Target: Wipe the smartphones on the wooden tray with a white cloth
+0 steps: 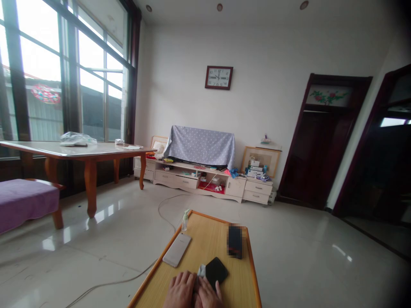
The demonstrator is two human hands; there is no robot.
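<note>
At the bottom edge, both my hands rest on a small wooden table (205, 239). My left hand (180, 291) lies flat with its fingers stretched out, touching my right hand. My right hand (208, 295) presses a small grey cloth (201, 270) against a black phone (216, 271); whether it grips them is unclear. A white phone (177, 249) lies face down just beyond my left hand. A small clear bottle (185, 220) stands at the table's far left corner. A dark, blurred-out object (235, 242) stands towards the far right.
A white cable (163, 214) runs over the shiny tiled floor left of the table. Further left are a large wooden table (80, 150) and a purple-cushioned bench (25, 201). A low cabinet (205, 179) with a cloth-covered screen lines the far wall. Dark doorways (321, 145) are on the right.
</note>
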